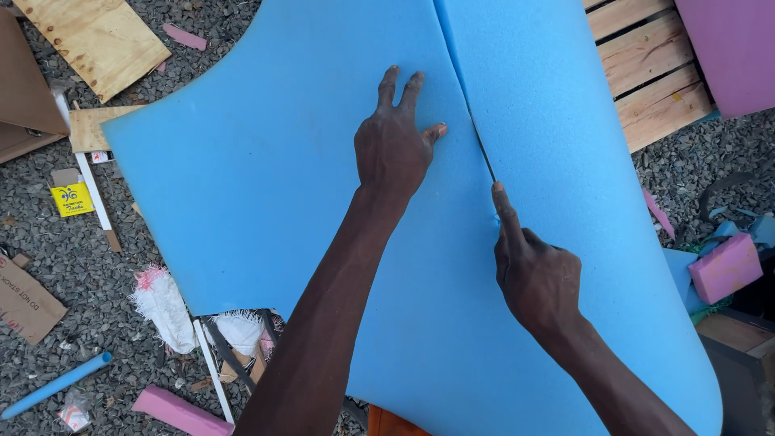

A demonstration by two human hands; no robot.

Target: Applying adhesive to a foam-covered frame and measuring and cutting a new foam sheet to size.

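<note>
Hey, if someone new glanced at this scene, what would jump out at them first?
A big blue foam sheet fills the middle, split by a long cut from the top edge. The left hand presses flat beside the cut, while the right hand holds a thin blade in it. Pink foam blocks sit at the right, over gravel.

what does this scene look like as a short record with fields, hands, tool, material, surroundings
left hand: left hand pressed flat on the large blue foam sheet, fingers spread, beside the cut
right hand: right hand grips a thin dark blade, index finger laid along it
cut: slit runs from the blade to the sheet's far edge
ground: grey gravel strewn with scraps
nearby: pink foam block, wooden pallet, blue plastic tube
</note>
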